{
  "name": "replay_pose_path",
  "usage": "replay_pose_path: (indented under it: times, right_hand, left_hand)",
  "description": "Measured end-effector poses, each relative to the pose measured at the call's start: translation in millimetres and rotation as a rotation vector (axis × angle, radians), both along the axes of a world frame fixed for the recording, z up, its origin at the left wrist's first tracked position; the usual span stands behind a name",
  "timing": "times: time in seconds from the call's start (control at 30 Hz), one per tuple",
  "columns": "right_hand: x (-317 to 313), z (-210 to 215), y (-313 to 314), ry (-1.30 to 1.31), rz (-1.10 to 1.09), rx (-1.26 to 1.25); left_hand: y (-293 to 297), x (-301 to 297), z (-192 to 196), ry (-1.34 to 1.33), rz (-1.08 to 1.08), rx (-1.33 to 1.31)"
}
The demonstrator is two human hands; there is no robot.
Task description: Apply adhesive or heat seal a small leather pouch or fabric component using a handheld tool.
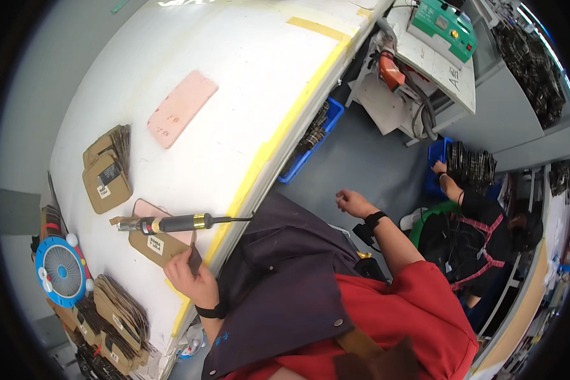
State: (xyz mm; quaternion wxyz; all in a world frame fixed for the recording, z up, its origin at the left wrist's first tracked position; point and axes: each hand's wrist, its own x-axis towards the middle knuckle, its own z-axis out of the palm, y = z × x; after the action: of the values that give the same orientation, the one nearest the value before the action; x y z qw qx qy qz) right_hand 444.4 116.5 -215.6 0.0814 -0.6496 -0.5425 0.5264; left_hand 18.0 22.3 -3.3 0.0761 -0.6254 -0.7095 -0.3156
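My left hand (192, 278) is closed on the near edge of a khaki fabric piece (144, 244) with a white label, at the table's edge. A pink template (147, 210) shows partly beneath and beside that piece. Across both reaches a pen-like electric tool (177, 223) with a black handle, a gold ring and a dark cord; whether it rests on them or hangs just above I cannot tell. My right hand (355, 204) is off the table, in front of my dark apron, its fingers loosely bent and a little apart, with nothing visible in them.
Khaki pieces (106, 180) and another pink template (182, 109) lie farther up the white table (247, 69). A blue fan (61, 272) and stacked khaki pieces (115, 310) are at left. Blue bins, a green machine (442, 28) and a co-worker (472, 244) are at right.
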Motion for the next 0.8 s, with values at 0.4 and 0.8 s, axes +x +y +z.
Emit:
replay_pose_path:
  times: [0.4,0.8]
  right_hand:
    - [-143,133,76,-0.069,-0.08,1.221]
    - [-137,109,68,-0.019,-0.036,0.996]
  left_hand:
    - [2,-8,-8,0.04,0.0,0.088]
    - [-1,4,7,0.106,-0.034,0.161]
